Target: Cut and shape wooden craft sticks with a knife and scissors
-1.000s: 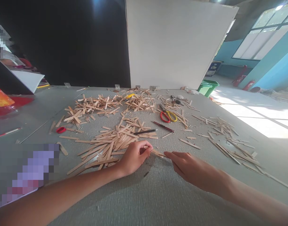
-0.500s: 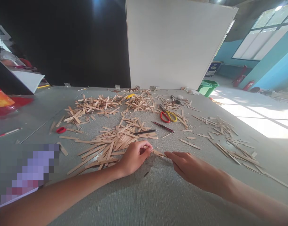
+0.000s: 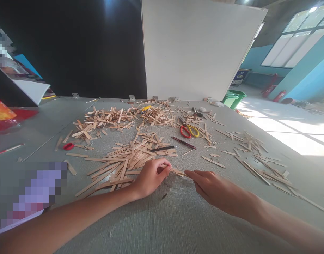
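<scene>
Wooden stick [image 3: 179, 172] low over table [image 3: 177, 218], long axis running left-right, slightly tilted. Left hand [image 3: 151, 176] pinches left end, fingers curled tight. Right hand [image 3: 208, 185] meets right end, fingertips narrow on it. Both hands equally near. Stick pile [image 3: 124, 158] just left of left hand; scissors [image 3: 188, 129] well beyond.

"What is that thin, flat, light brown wooden stick [image 3: 178, 172]?"

"It lies low over the grey table, pinched at both ends, next to a big pile of sticks."
</scene>
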A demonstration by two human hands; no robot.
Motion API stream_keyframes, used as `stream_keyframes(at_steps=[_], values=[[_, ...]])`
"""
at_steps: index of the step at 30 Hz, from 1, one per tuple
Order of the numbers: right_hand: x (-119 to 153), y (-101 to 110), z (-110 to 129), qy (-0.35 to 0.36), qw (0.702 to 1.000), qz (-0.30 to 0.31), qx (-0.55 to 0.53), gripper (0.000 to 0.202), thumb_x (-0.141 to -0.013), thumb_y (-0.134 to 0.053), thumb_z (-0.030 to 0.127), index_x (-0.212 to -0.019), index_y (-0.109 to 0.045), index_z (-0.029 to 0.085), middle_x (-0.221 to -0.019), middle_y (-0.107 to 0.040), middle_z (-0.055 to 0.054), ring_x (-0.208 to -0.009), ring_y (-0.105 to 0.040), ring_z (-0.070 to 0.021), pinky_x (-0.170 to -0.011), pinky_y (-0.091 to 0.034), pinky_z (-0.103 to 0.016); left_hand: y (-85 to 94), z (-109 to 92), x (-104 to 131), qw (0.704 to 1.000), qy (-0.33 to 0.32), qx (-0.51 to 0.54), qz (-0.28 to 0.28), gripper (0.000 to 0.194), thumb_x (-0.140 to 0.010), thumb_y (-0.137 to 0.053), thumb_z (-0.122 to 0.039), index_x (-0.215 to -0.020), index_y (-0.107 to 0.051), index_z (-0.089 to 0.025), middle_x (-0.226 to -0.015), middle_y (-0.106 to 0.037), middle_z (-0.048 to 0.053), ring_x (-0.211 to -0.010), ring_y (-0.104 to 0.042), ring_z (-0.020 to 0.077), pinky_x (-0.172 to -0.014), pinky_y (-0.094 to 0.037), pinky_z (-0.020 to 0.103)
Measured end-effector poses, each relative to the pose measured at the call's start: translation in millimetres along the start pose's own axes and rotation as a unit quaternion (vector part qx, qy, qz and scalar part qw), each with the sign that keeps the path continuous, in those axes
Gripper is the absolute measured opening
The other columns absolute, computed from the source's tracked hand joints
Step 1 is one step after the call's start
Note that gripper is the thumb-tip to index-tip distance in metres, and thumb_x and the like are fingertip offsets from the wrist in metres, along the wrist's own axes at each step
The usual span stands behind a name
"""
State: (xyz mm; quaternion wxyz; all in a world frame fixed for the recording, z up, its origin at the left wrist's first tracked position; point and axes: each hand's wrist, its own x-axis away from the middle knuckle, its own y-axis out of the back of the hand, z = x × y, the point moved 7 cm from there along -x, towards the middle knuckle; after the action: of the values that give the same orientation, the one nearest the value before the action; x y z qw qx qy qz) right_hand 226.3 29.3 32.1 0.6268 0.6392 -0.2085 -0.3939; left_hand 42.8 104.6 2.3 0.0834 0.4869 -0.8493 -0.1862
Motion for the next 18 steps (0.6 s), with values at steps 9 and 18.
stream_keyframes(at_steps=[9,18], values=[[2.5,-7.4,6.4,0.063,0.996,-0.001,0.070,0.061,-0.092,-0.058,0.008,-0.150,-0.056,0.027,-0.122,-0.075,-0.007,-0.098,-0.073,-0.0234,-0.085,-0.059,-0.033,-0.2,-0.2,0.9,1.000,-0.004,0.000,0.005,0.030,-0.102,-0.055,-0.046,-0.093,-0.067,-0.020,-0.065,-0.059,-0.004,-0.051,-0.051,0.0110,-0.050,-0.036,0.022],[-3.2,-5.8,7.3,0.058,0.997,0.021,0.053,0.056,-0.092,-0.054,0.005,-0.143,-0.061,0.026,-0.113,-0.075,-0.006,-0.087,-0.072,-0.0192,-0.077,-0.056,-0.030,0.1,0.0,0.7,1.000,-0.002,-0.004,0.004,0.030,-0.102,-0.055,-0.045,-0.093,-0.067,-0.019,-0.066,-0.060,-0.003,-0.054,-0.052,0.0113,-0.051,-0.036,0.022]])
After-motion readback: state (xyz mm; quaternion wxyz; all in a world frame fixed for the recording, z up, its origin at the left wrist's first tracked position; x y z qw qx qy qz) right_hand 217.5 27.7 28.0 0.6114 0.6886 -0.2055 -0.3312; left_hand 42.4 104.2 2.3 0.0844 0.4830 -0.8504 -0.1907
